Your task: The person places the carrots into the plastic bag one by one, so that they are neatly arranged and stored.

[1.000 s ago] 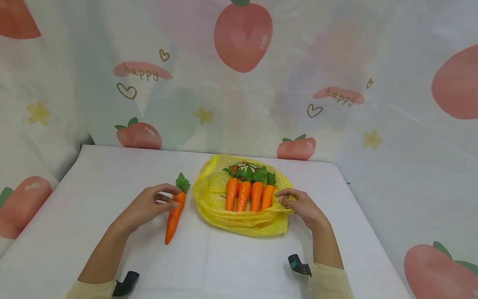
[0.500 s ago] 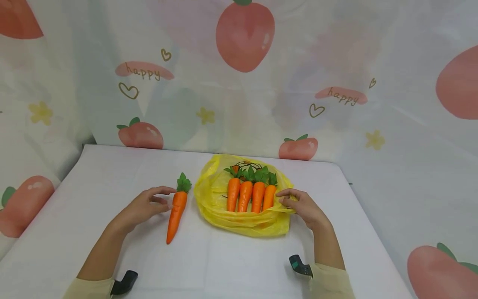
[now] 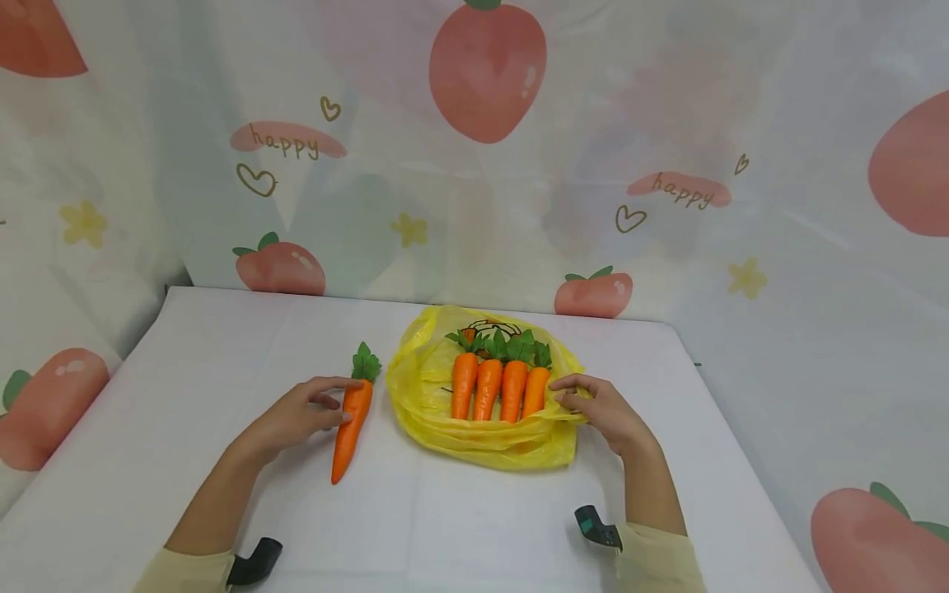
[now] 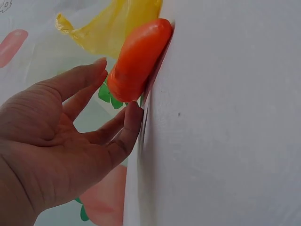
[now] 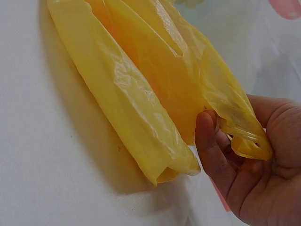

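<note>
A single orange carrot point(image 3: 345, 441) with green leaves lies on the white table, left of a yellow plastic bag point(image 3: 404, 403). Over its upper part reaches my left hand point(image 3: 300, 416), fingers extended on the far side and thumb on the near side. The left wrist view has the carrot point(image 4: 141, 59) between the spread digits of the left hand point(image 4: 70, 141), with no firm hold visible. My right hand point(image 3: 611, 416) pinches the bag's right edge. Close up, the bag point(image 5: 127, 99) bunches between the right hand's point(image 5: 268, 174) fingers and thumb. Several carrots point(image 3: 488, 391) lie side by side in the bag's mouth.
The white table point(image 3: 445, 527) ends at the back against a curtain point(image 3: 474, 214) printed with fruit, hearts and flowers. A dark wrist device point(image 3: 255, 560) sits at the left sleeve, another dark device point(image 3: 596, 527) at the right one.
My left hand first drew back left off the carrot, then came forward over it again. The right hand keeps hold of the bag's edge. The carrots stay in place.
</note>
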Demonstrator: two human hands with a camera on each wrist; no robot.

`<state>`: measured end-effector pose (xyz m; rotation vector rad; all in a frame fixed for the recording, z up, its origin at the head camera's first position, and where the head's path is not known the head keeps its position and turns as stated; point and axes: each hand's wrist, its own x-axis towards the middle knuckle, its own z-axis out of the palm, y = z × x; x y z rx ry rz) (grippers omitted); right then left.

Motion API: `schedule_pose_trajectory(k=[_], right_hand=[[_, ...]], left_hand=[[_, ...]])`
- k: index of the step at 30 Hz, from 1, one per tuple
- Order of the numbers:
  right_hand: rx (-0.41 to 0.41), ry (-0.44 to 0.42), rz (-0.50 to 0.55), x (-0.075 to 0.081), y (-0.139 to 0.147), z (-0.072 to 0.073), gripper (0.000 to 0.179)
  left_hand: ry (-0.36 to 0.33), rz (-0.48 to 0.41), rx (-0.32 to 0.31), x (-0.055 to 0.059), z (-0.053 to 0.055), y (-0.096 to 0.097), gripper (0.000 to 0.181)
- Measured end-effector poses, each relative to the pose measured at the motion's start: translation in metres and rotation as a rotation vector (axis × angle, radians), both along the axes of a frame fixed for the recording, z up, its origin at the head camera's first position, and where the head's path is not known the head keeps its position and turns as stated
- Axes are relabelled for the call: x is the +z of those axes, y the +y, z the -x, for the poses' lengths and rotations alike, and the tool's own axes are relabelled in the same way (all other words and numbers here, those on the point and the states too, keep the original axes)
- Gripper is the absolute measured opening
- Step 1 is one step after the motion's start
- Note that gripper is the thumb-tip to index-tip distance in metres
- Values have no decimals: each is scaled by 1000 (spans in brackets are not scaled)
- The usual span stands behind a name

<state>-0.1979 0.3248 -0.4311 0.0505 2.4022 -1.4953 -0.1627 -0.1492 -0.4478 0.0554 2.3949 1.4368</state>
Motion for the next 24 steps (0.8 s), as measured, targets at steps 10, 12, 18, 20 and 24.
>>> schedule_pose_trajectory(k=[10,12,18,20,24], right_hand=[[6,3,5,2,-1,-1,28],[6,2,6,1,-1,-1,28],[10,2,9,-1,0,0,28],[11,5,8,-1,0,0,28],[16,10,8,0,0,0,28]], left_hand=[[66,9,-43,-2,-2,3,49],[74,21,-43,-2,-2,3,49],[89,43,-41,-1,-3,3,49],[96,42,-44,-1,-3,2,49],[113,24,-46,0,-3,0,49]])
